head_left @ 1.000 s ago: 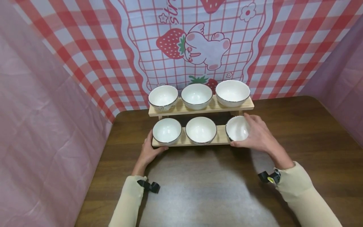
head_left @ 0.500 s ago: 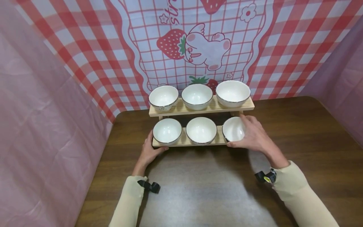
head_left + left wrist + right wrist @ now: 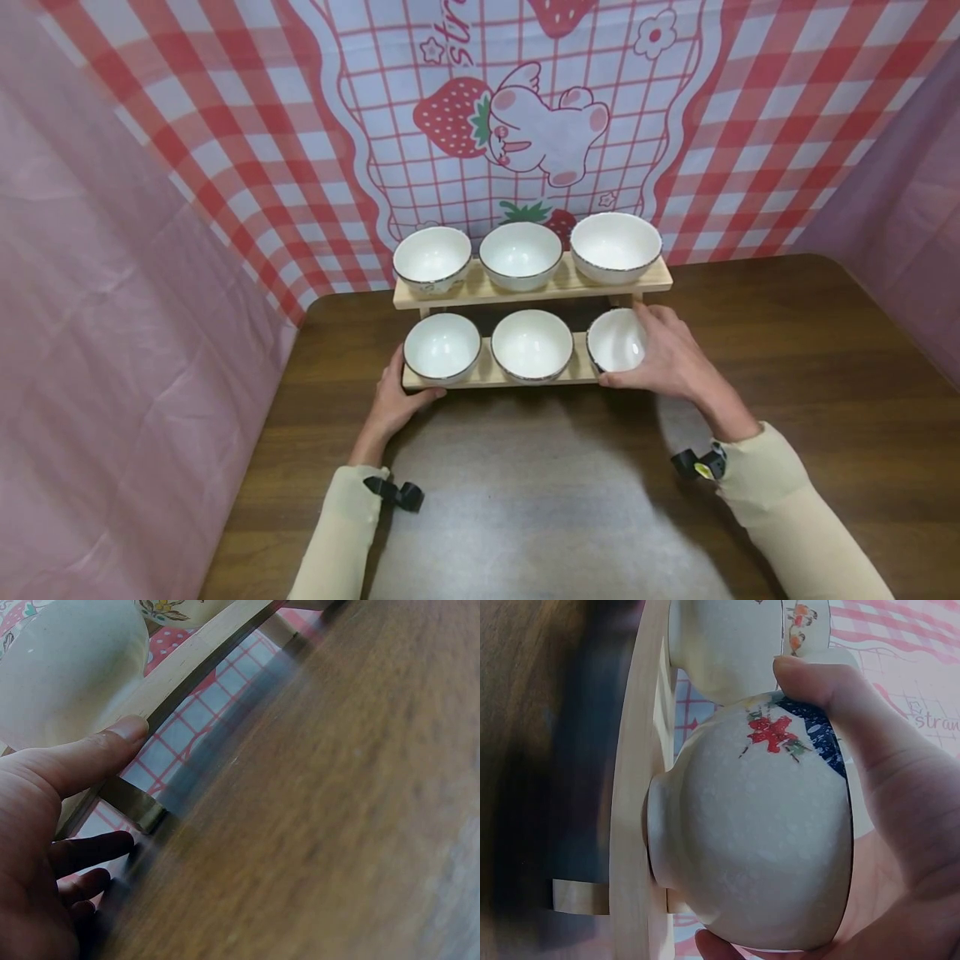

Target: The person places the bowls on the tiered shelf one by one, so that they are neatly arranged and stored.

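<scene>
My right hand [image 3: 670, 354] grips a white bowl [image 3: 615, 342] at the right end of the wooden rack's [image 3: 585, 369] lower tier. In the right wrist view this bowl [image 3: 757, 825] shows red flowers and a dark blue patch near its rim. Its foot meets the shelf [image 3: 634, 787]; the thumb lies along the rim. My left hand [image 3: 392, 402] holds the rack's lower left end, thumb on the front edge, beside another white bowl [image 3: 442, 347]. In the left wrist view the left hand's [image 3: 37, 817] other fingers curl below the shelf.
A third bowl [image 3: 532, 346] sits mid-shelf on the lower tier. The upper tier carries a left bowl [image 3: 432, 257], a middle bowl [image 3: 521, 252] and a right bowl [image 3: 616, 244]. Behind the brown table [image 3: 540, 500] hangs a red checked cloth [image 3: 262, 150].
My right hand has shifted the right bowl slightly left along the lower tier, closer to the middle bowl. My left hand stays at the rack's end.
</scene>
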A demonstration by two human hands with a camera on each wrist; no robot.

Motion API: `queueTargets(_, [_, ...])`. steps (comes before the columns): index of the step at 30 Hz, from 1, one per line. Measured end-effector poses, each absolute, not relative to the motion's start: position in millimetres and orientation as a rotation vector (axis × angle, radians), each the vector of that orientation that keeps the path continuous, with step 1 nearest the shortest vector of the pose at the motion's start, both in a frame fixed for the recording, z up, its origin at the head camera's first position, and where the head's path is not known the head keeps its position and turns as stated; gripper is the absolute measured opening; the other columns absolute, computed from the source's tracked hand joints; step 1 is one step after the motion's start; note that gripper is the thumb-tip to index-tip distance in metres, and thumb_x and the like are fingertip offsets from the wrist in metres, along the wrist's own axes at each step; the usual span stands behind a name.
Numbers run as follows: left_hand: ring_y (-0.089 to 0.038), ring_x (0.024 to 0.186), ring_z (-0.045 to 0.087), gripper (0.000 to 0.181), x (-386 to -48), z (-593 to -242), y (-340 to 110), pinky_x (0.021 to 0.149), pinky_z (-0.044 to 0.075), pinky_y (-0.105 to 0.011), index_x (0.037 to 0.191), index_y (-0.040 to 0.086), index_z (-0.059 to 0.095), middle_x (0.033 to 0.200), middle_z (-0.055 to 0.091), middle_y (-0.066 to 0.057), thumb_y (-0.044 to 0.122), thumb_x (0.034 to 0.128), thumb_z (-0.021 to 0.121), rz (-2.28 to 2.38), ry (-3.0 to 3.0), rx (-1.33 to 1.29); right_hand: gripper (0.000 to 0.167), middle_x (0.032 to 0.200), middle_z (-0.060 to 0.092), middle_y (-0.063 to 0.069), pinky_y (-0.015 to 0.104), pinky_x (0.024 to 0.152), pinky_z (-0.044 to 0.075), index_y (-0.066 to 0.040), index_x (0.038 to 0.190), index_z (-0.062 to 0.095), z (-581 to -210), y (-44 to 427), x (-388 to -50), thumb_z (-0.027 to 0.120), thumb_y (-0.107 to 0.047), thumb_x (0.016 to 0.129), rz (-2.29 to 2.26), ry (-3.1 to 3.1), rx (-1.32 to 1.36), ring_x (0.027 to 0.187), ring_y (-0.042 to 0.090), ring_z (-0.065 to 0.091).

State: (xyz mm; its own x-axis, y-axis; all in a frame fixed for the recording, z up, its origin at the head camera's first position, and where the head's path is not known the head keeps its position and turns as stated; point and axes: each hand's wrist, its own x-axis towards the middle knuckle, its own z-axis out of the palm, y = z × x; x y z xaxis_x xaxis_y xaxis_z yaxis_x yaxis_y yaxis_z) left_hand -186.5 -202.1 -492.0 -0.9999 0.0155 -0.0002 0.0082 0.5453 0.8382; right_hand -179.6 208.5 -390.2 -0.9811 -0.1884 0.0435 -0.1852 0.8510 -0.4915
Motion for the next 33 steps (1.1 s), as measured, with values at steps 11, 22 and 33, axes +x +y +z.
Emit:
queueTargets(11, [-0.037, 0.142, 0.035, 0.104, -186.2, -492.0, -202.6, 0.116, 0.029, -0.063, 0.159, 0.024, 0.025, 0.158, 0.040, -0.012, 0.027, 0.0757, 0.088, 1.519, 2.756, 0.033, 0.126, 0.148, 0.031, 0.040, 0.068, 0.099, 0.044, 0.006, 0.156, 0.022, -389.7, 208.1, -183.1, 0.087, -0.052, 0.065, -0.793, 2.999, -0.316, 0.125, 0.053, 0.041])
queueTargets(22, [-0.037, 0.139, 0.039, 0.102, -187.3, -494.1, -202.8, 0.114, 0.032, -0.061, 0.157, 0.023, 0.028, 0.155, 0.044, -0.013, 0.026, 0.0747, 0.088, 1.500, 2.795, 0.052, 0.125, 0.150, 0.029, 0.040, 0.068, 0.101, 0.042, 0.007, 0.156, 0.021, -389.4, 209.4, -185.8, 0.087, -0.051, 0.066, -0.786, 2.977, -0.320, 0.127, 0.053, 0.040])
queueTargets(33, [-0.037, 0.140, 0.039, 0.101, -186.8, -493.1, -202.1, 0.114, 0.031, -0.062, 0.158, 0.022, 0.028, 0.155, 0.043, -0.013, 0.026, 0.0760, 0.087, 1.499, 2.788, 0.056, 0.124, 0.153, 0.024, 0.039, 0.070, 0.103, 0.039, 0.006, 0.156, 0.021, -389.9, 211.1, -186.9, 0.087, -0.052, 0.067, -0.778, 2.967, -0.349, 0.130, 0.055, 0.037])
